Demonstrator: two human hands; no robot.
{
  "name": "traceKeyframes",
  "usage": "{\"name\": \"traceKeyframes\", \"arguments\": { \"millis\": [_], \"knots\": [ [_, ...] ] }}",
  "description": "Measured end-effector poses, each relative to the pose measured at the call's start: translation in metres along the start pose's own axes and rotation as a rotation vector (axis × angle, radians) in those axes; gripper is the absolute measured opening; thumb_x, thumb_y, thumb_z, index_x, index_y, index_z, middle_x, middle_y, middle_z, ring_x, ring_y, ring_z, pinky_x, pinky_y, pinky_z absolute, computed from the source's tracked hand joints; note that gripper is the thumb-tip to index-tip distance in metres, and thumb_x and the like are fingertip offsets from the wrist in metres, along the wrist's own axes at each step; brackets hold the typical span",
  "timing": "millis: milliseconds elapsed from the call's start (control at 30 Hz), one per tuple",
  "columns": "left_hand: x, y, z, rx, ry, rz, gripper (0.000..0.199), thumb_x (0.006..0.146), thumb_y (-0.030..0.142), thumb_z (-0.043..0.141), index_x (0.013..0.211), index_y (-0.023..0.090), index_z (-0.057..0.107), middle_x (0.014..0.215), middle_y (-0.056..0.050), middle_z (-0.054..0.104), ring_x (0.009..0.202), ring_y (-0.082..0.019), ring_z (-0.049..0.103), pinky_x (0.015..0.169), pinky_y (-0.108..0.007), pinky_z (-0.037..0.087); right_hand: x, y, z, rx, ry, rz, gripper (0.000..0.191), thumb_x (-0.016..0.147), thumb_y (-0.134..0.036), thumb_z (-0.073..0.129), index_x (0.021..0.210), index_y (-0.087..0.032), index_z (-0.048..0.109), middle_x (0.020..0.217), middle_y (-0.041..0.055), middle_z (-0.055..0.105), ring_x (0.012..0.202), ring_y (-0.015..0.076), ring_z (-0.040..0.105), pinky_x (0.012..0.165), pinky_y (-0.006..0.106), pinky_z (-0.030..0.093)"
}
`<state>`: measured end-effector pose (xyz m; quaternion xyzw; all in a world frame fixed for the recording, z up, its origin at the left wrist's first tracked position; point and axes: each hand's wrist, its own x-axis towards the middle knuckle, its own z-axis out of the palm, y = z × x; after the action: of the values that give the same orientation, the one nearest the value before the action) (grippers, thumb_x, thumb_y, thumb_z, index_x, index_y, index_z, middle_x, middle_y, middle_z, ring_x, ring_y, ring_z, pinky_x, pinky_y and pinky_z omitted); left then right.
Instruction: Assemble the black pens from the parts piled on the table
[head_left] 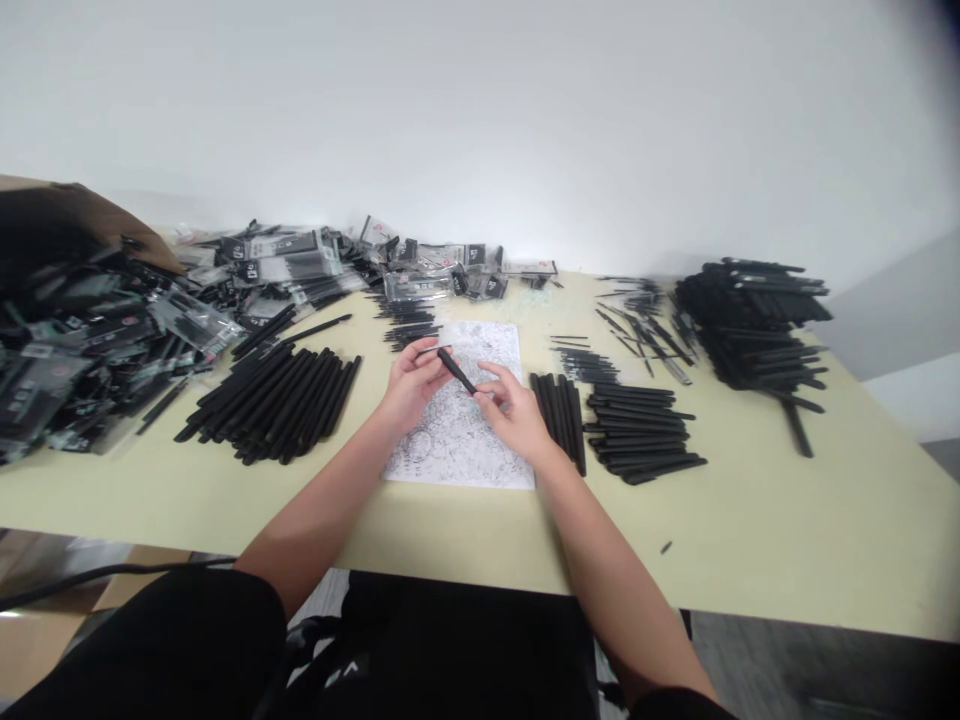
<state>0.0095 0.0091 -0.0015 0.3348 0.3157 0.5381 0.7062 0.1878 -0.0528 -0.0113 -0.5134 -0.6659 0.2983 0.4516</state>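
Between my two hands is a slim black pen (456, 370), slanting down from upper left to lower right. My left hand (409, 388) grips its upper end with bent fingers; a thin dark sliver shows by those fingertips, too small to make out. The lower end is pinched by my right hand (516, 412), between thumb and fingers. Underneath lies a white sheet (457, 450) covered with dark scribbles. Close to my right hand, a row of black pens (556, 415) lies on the table, with another stack of black pens (637, 435) beside it.
A large pile of black pens (277, 405) lies left of the sheet. Plastic packets (431, 275) heap along the wall and around a brown box (142, 225). Thin dark sticks (589, 365) and a tall black stack (750, 310) are at right. A small dark piece (666, 547) lies near the front edge.
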Motion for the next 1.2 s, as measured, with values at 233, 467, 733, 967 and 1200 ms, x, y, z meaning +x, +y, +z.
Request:
{"name": "traceKeyframes", "arguments": {
  "millis": [233, 467, 733, 967, 1200],
  "knots": [
    [-0.0010, 0.0002, 0.0045, 0.003, 0.080, 0.019, 0.046, 0.056, 0.025, 0.091, 0.093, 0.020, 0.065, 0.078, 0.005, 0.065, 0.075, -0.011, 0.065, 0.077, -0.029, 0.054, 0.0003, 0.0006, 0.0001, -0.022, 0.011, -0.004, 0.051, 0.083, -0.033, 0.066, 0.131, -0.025, 0.051, 0.095, 0.0021, 0.074, 0.053, 0.0110, 0.052, 0.056, 0.026, 0.047],
    [0.0015, -0.0018, 0.0006, -0.009, 0.089, 0.008, 0.049, 0.052, 0.024, 0.092, 0.091, 0.019, 0.063, 0.080, 0.004, 0.069, 0.075, -0.010, 0.066, 0.075, -0.026, 0.054, -0.0002, 0.0011, -0.0009, -0.027, -0.004, 0.004, 0.053, 0.082, -0.033, 0.067, 0.131, -0.025, 0.051, 0.096, 0.0014, 0.074, 0.054, 0.0104, 0.051, 0.058, 0.026, 0.048],
    [0.0001, 0.0001, -0.0008, 0.017, 0.005, 0.011, 0.045, 0.062, 0.024, 0.087, 0.099, 0.021, 0.062, 0.096, -0.001, 0.073, 0.091, -0.017, 0.070, 0.091, -0.037, 0.051, -0.0004, 0.0016, 0.0001, -0.029, -0.012, 0.002, 0.046, 0.088, -0.036, 0.059, 0.131, -0.024, 0.052, 0.093, 0.0028, 0.074, 0.055, 0.0124, 0.054, 0.057, 0.027, 0.047],
    [0.0008, -0.0023, 0.0010, 0.033, 0.050, 0.014, 0.045, 0.060, 0.024, 0.088, 0.097, 0.021, 0.064, 0.081, 0.004, 0.067, 0.078, -0.012, 0.066, 0.080, -0.030, 0.052, 0.0001, 0.0023, -0.0006, -0.032, 0.001, 0.000, 0.056, 0.081, -0.034, 0.069, 0.133, -0.026, 0.049, 0.098, 0.0019, 0.074, 0.053, 0.0104, 0.051, 0.061, 0.026, 0.049],
    [0.0009, -0.0019, 0.0003, 0.023, 0.038, 0.006, 0.045, 0.058, 0.021, 0.090, 0.094, 0.019, 0.062, 0.081, 0.004, 0.070, 0.077, -0.011, 0.068, 0.084, -0.029, 0.054, -0.0006, -0.0005, -0.0013, -0.024, -0.004, 0.001, 0.049, 0.085, -0.036, 0.064, 0.131, -0.025, 0.051, 0.096, 0.0028, 0.074, 0.053, 0.0111, 0.052, 0.059, 0.026, 0.049]
  ]
}}
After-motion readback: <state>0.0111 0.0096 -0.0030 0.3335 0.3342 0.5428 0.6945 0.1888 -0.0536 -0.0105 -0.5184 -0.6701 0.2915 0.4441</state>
